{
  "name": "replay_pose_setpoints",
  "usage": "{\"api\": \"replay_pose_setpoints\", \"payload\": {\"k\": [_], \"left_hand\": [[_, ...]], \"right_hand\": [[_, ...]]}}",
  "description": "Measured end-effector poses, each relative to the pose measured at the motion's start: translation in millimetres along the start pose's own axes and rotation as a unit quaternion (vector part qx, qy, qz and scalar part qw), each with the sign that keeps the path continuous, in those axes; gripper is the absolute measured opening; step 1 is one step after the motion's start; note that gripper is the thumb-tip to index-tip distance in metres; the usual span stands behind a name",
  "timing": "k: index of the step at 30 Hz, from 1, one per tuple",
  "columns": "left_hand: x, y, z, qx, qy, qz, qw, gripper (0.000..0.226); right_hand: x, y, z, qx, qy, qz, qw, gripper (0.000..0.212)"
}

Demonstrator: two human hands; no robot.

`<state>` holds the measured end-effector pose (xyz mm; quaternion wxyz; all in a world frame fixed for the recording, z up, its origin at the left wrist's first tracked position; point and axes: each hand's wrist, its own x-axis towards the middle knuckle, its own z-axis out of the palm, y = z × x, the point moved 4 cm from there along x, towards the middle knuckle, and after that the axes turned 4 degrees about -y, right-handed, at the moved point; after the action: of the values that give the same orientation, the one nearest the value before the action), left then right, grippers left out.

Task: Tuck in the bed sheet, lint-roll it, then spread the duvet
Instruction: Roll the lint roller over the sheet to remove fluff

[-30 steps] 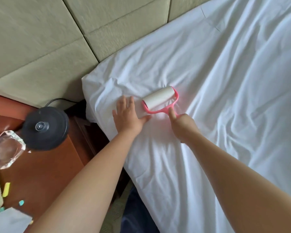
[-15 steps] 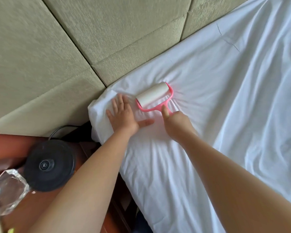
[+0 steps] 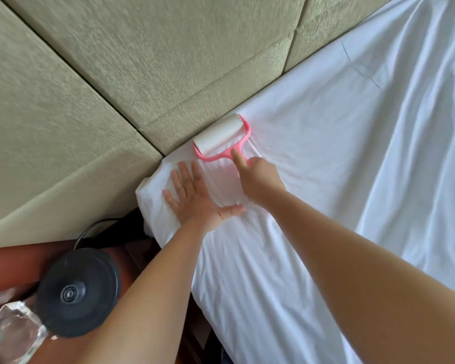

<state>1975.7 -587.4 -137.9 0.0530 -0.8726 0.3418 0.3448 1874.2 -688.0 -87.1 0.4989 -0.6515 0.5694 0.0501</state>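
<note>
At the lower left of the frame we see a round black base (image 3: 78,292) resting on a reddish-brown wooden nightstand (image 3: 8,269), with a clear faceted glass object (image 3: 9,334) in the very corner and a black cord (image 3: 95,229) curling up behind the base toward the wall. Our two forearms reach up from the bottom edge across the white bed sheet (image 3: 339,193), which fills the right side of the frame and lies in soft wrinkles. Near the centre, our left hand (image 3: 195,195) lies flat on the sheet's corner, fingers straight and spread, thumb out to the right, pressing the cloth down. Just to its right and slightly higher, our right hand (image 3: 258,177) curls around the pink handle of the lint roller (image 3: 222,139), index finger stretched along the handle toward the frame. The roller's white drum sits on the sheet at its upper edge, right against the padded beige headboard (image 3: 142,61), which takes up the whole upper left of the frame in large stitched panels.
</note>
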Motion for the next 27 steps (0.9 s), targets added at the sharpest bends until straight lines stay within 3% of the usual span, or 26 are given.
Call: {"api": "replay_pose_setpoints", "payload": {"k": [7,11,16,27], "left_hand": [[-6,1,-6,0.011,-0.014,0.006,1.000,0.147],[-17,6,-16,0.008,-0.031,0.011,0.999,0.142],[-35,32,-10,0.044,-0.058,0.057,0.996,0.142],[-8,46,-9,0.014,-0.072,-0.015,0.997,0.156]], "right_hand": [[-45,24,-23,0.019,0.068,-0.049,0.996,0.046],[-74,47,-43,-0.013,0.116,-0.024,0.993,0.044],[-91,82,-51,-0.049,0.086,0.029,0.995,0.042],[-40,62,-43,-0.080,0.069,0.026,0.994,0.041]]}}
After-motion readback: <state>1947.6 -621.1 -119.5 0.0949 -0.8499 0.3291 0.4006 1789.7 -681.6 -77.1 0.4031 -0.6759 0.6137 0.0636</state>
